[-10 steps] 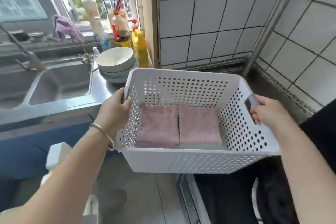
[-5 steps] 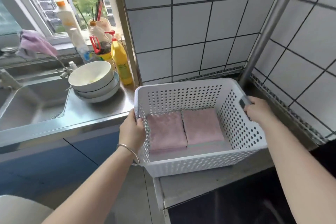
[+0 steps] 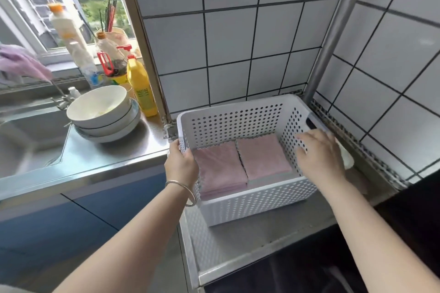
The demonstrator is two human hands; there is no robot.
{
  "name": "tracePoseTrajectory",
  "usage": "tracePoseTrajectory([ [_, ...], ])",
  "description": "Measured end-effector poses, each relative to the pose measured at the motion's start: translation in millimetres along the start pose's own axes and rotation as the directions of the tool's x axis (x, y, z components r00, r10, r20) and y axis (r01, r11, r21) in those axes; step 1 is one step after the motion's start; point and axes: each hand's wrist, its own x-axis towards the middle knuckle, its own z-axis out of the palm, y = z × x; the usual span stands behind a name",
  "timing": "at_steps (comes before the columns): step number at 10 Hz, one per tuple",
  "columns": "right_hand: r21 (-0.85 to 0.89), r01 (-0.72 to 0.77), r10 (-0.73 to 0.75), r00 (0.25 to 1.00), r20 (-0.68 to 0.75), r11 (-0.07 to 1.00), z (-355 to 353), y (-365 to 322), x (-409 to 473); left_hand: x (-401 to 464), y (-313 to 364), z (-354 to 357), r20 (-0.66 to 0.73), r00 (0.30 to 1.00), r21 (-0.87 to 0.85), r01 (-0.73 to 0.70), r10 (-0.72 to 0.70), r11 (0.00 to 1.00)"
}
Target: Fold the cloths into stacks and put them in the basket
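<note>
Far left on the steel desk (image 3: pixel 100 159): a sink (image 3: pixel 26 140), with a purple cloth (image 3: pixel 19 64) draped above it by the window. Next along, stacked white bowls (image 3: pixel 102 112) sit beside the sink; behind them a white bottle with orange cap (image 3: pixel 66 31), a holder with chopsticks (image 3: pixel 110 16), and a yellow pump bottle (image 3: pixel 141 88) standing upright against the tile edge. Centre: left hand (image 3: pixel 182 166), bangle (image 3: pixel 182 191) on the wrist, grips the left rim of the white perforated basket (image 3: pixel 238 121), fingers curled over the edge. Basket rests on a grey ledge (image 3: pixel 250 245) in the tiled corner, its back wall near the tiles. Inside, two folded stacks side by side, touching along one edge: left pink cloth stack (image 3: pixel 221 171) just beside the left hand, right pink cloth stack (image 3: pixel 263 157) toward the right wall. Both lie flat on the basket floor. Right: right hand (image 3: pixel 319 154) lies over the basket's right wall, fingers spread and fairly straight, touching the perforated side, not curled round anything. Dark handle slot (image 3: pixel 310 123) shows just above that hand. A metal pipe (image 3: pixel 333 31) rises in the corner behind.
</note>
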Motion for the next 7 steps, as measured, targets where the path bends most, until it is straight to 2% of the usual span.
tracePoseTrajectory([
  [1,0.000,0.032,-0.032,0.997,0.068,0.999,14.2,-12.7,-27.9,4.8,6.0,12.2,-0.016,1.000,-0.025,0.010,-0.010,1.000],
  [3,0.026,-0.027,0.026,1.000,0.009,0.999,29.1,-12.4,-30.8,8.9,19.0,26.4,-0.006,1.000,-0.057,0.007,-0.007,0.998],
  [4,-0.028,-0.034,0.034,0.999,0.020,0.999,29.8,-10.6,-29.7,8.4,21.5,27.6,0.010,1.000,-0.044,0.018,-0.017,0.999],
  [5,-0.031,-0.051,0.052,0.997,0.054,0.998,29.6,-11.9,-30.5,4.0,26.3,24.0,0.096,0.995,-0.018,0.003,-0.002,1.000],
  [6,0.095,-0.033,0.025,0.996,0.085,0.995,24.3,-6.7,-26.0,12.0,20.2,12.2,0.223,0.974,0.042,-0.052,0.041,0.998],
  [7,0.364,-0.076,0.101,0.994,-0.050,0.928,-15.5,-3.7,-38.1,7.0,-4.2,-27.8,0.329,0.940,0.021,-0.106,0.094,0.994],
])
